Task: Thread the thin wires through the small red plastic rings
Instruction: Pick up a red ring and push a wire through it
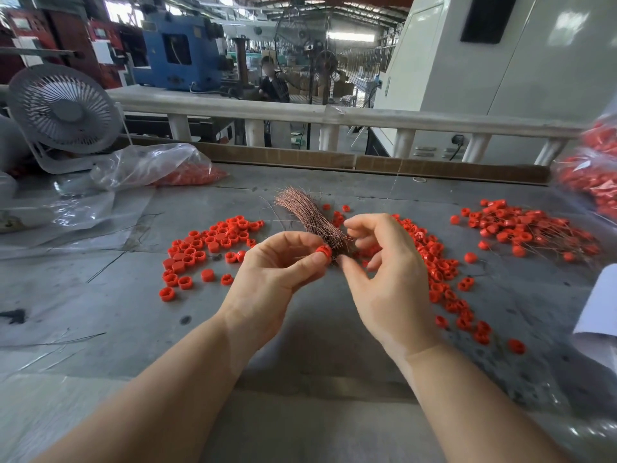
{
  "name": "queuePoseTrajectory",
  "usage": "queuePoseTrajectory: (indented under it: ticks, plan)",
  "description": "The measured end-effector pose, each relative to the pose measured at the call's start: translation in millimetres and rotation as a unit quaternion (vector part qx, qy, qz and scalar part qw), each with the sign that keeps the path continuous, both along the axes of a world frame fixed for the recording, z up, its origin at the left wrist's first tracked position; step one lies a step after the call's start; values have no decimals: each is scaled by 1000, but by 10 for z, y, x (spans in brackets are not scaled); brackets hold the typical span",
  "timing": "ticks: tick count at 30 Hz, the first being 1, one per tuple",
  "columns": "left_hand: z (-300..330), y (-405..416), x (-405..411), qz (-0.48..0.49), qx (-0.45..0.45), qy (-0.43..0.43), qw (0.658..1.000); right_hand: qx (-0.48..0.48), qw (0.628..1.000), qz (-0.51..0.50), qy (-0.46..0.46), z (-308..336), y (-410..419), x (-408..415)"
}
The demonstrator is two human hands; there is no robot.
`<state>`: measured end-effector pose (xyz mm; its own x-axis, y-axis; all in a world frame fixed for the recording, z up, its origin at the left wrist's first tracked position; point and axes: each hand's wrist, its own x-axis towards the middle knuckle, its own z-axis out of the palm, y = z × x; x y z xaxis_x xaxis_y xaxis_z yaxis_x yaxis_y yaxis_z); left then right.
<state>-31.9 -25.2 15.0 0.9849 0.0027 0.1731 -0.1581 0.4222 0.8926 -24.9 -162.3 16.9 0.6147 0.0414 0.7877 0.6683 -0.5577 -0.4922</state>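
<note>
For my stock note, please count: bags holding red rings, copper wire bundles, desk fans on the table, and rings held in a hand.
Bags holding red rings: 2
Copper wire bundles: 1
Desk fans: 1
Rings held in the left hand: 1
Total: 5

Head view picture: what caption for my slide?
Left hand pinches a red ring beside the wire bundle.

The scene was evenly lit by bright daylight from the hall's roof and windows (117, 10). Straight lines were bent by wide-angle distortion, and the right edge was blurred; soft shadows were cast on the bench (317, 332).
</note>
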Motion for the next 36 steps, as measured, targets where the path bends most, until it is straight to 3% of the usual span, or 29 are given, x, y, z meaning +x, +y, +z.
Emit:
queuePoseTrajectory:
  ticks: [7,13,17,21,36]
  plan:
    - [5,-3,-12,4,33,-36,999,93,996,-8,-8,52,-7,-10]
    - [1,3,-19,6,47,-52,998,218,971,11,100,103,-32,16]
    - [7,-1,-32,13,70,-76,995,158,950,127,237,94,25,-9]
    - [13,-5,-35,24,89,-83,992,162,928,194,272,84,38,-33]
    - [25,-41,-80,65,195,-126,971,213,909,187,306,88,17,-42]
